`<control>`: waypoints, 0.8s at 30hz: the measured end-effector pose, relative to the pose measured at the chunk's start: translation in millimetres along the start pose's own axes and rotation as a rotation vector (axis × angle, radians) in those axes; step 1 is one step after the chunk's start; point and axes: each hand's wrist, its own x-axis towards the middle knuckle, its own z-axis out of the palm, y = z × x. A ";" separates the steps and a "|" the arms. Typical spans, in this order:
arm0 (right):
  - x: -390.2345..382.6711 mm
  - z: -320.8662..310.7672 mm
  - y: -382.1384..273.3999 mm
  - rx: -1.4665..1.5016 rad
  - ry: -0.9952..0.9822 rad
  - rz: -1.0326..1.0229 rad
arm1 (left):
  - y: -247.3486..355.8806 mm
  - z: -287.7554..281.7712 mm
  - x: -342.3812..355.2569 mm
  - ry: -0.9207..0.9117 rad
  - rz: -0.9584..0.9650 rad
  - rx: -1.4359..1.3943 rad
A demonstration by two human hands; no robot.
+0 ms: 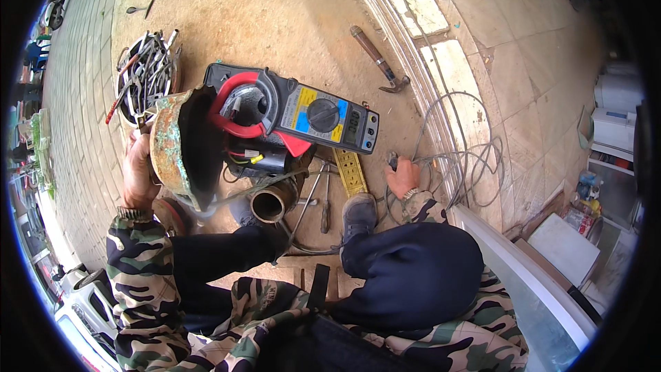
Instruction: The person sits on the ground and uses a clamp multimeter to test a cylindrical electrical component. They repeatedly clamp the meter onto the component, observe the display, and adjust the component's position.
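Note:
My left hand grips the rim of a rusty, bowl-shaped metal cover with flaking green paint, tilted on its side. Right beside the cover, a clamp meter with red jaws rests over an electric pump. Coloured wires, one with a yellow end, show below the jaws. The pump's round pipe outlet faces me. Out to the right, my right hand is closed low over the ground around a small black plug, partly hidden by the fingers. A yellow power strip lies between that hand and the pump.
A tub of hand tools stands at the far left. A hammer lies beyond the meter, and a screwdriver lies near my shoe. Loose grey cable coils across metal door tracks. A glass panel stands at the right.

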 end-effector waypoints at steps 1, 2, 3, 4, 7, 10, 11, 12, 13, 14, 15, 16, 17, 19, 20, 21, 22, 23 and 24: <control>-11.3 -6.2 -11.1 0.015 -0.007 -0.034 | 1.6 3.8 -2.0 0.024 -0.006 0.017; -24.8 -5.9 -21.3 0.025 -0.052 -0.075 | 3.6 9.8 -2.9 0.039 0.000 0.027; -42.4 -3.3 -30.1 0.038 -0.094 -0.110 | 7.0 21.2 -2.8 0.049 0.007 0.039; -55.4 -0.4 -34.8 0.051 -0.137 -0.147 | 8.2 26.1 -3.5 0.060 0.014 0.051; -71.4 8.9 -33.9 0.046 -0.187 -0.111 | 6.0 18.9 1.3 0.011 -0.005 0.060; -75.5 28.7 -36.3 0.057 -0.226 -0.123 | 3.9 -11.3 7.3 -0.188 -0.100 0.035; -75.4 29.4 -42.5 0.031 -0.228 -0.111 | 3.4 -14.6 5.7 -0.187 -0.112 0.036; -75.1 32.1 -41.8 0.039 -0.187 -0.112 | 6.5 -11.6 5.4 -0.193 -0.123 0.036; -75.5 36.3 -39.6 0.047 -0.147 -0.114 | 8.2 -6.4 5.1 -0.204 -0.113 0.034; -75.9 39.3 -38.1 0.056 -0.106 -0.115 | 7.7 1.2 3.0 -0.156 -0.081 0.061; -75.8 36.7 -42.1 0.028 -0.125 -0.094 | 11.4 18.7 -2.2 -0.106 -0.049 0.089; -74.2 30.0 -50.1 0.003 -0.139 -0.077 | 13.7 22.0 -3.4 -0.079 -0.029 0.096; -72.0 26.9 -55.7 -0.023 -0.154 -0.059 | 14.8 25.2 -5.1 -0.051 -0.012 0.102; -72.8 26.9 -54.2 -0.047 -0.181 -0.071 | 17.1 40.4 -7.4 0.004 0.023 0.098; -72.8 27.1 -54.3 -0.060 -0.195 -0.076 | 13.4 33.6 -3.8 -0.019 0.018 0.085; -74.2 21.4 -60.1 -0.087 -0.204 -0.067 | 11.8 30.3 -2.7 -0.038 0.011 0.074; -73.5 22.5 -61.1 -0.109 -0.203 -0.088 | 11.2 27.5 -2.6 -0.035 0.009 0.072; -72.8 24.1 -61.7 -0.130 -0.202 -0.108 | 11.6 25.5 -2.1 -0.033 0.008 0.071; -73.3 25.3 -60.7 -0.154 -0.205 -0.121 | 11.0 25.7 -1.8 -0.032 0.001 0.068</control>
